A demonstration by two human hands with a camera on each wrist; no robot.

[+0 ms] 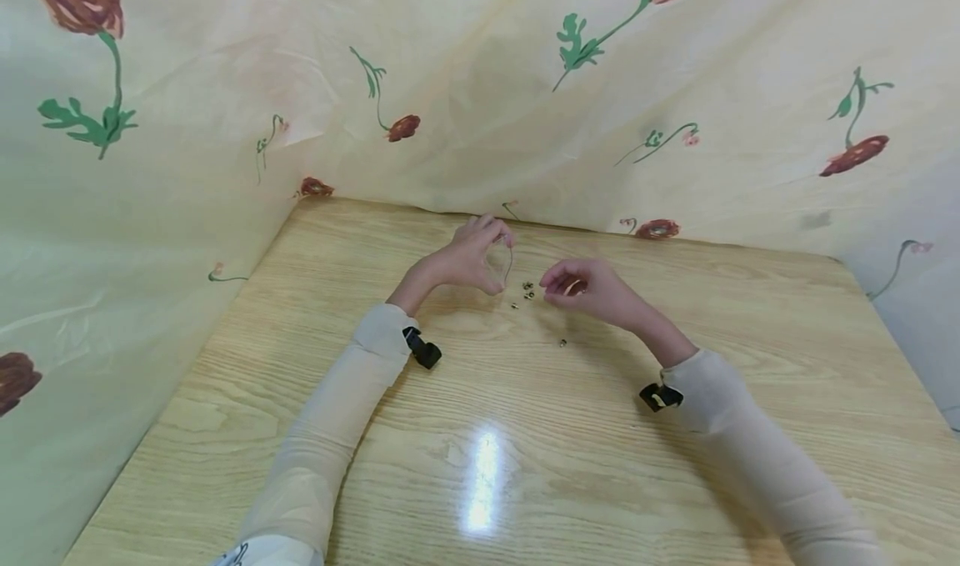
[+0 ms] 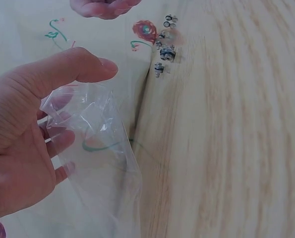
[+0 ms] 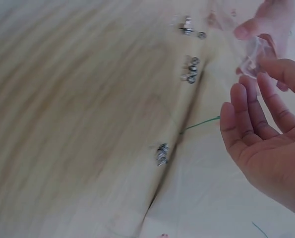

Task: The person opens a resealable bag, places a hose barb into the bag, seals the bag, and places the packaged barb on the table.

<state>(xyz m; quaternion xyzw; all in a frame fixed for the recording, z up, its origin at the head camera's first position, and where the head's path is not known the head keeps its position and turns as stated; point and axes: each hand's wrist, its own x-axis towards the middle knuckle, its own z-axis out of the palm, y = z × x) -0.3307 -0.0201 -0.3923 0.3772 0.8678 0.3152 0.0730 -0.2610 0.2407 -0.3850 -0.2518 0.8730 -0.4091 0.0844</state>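
My left hand (image 1: 472,253) holds a clear plastic bag (image 2: 102,148), its thumb and fingers spread apart in a C shape at the bag's top. A thin red line runs along the bag's upper edge. Small shiny metal fittings (image 2: 167,52) with dark bands lie on the table, several clustered between the two hands. One fitting (image 1: 562,343) sits by itself, nearer to me. Just right of the cluster, my right hand (image 1: 596,295) hovers with loosely bent fingers; in the right wrist view no object shows in its palm.
The hands work over a wood-grain table (image 1: 480,408) near its far edge. A pale flowered cloth (image 1: 480,116) hangs behind and along the left side. Both forearms wear light sleeves, with a black strap piece (image 1: 423,349) at the left wrist.
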